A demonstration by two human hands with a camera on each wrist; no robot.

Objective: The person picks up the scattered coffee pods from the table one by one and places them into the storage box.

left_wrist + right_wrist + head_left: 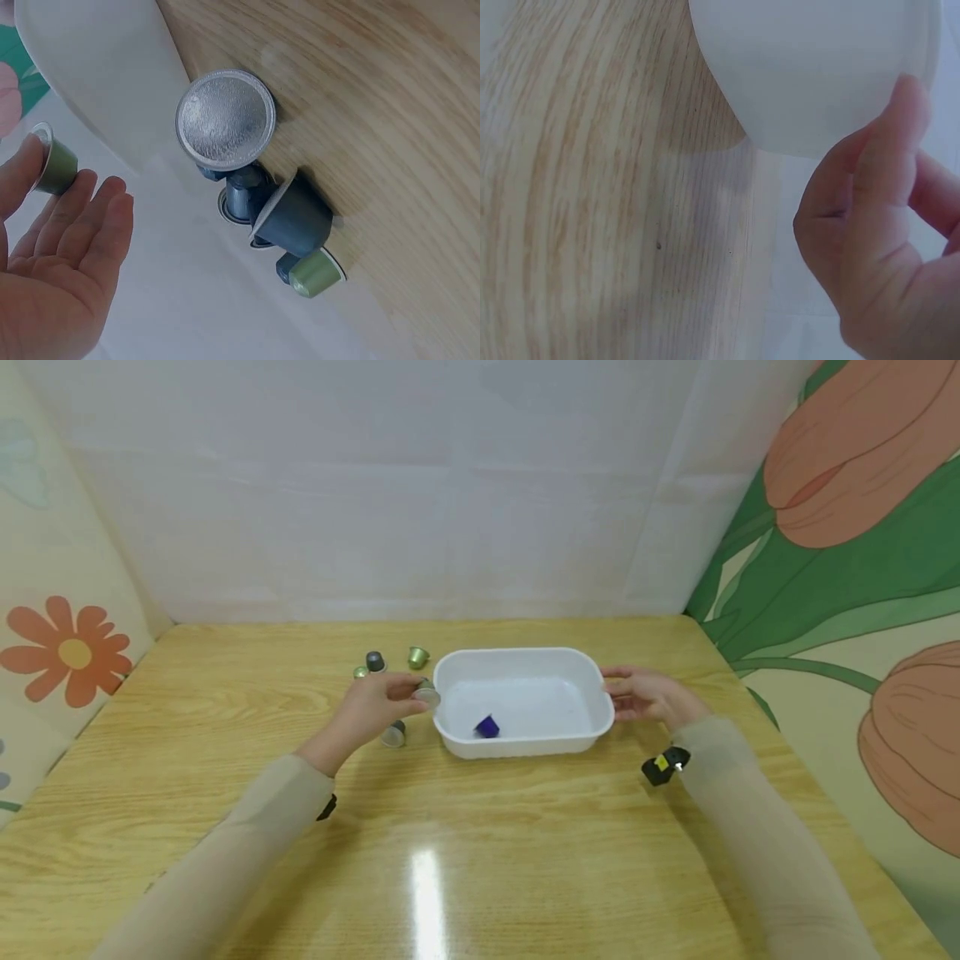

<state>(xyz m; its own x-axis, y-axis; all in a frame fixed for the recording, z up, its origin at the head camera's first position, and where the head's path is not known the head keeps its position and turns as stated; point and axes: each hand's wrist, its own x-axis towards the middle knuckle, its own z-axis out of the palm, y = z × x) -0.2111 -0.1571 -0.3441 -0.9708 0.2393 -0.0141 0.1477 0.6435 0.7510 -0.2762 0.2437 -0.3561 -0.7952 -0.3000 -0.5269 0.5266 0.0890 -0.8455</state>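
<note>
My left hand [367, 700] pinches a pod [60, 171]; should lift it clear of the tub [525, 747]. Right hand [645, 695], fingers extended, touches tub's end: brace lightly.

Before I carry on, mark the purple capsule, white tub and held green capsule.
Purple capsule [488, 727]: head view, on its body.
White tub [517, 748]: head view, front outer wall.
Held green capsule [60, 169]: left wrist view, side of its body.

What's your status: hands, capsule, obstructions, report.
Left hand pinches green capsule near left rim of white tub. Right hand at tub's right end. Purple capsule inside; no obstruction seen.
</note>
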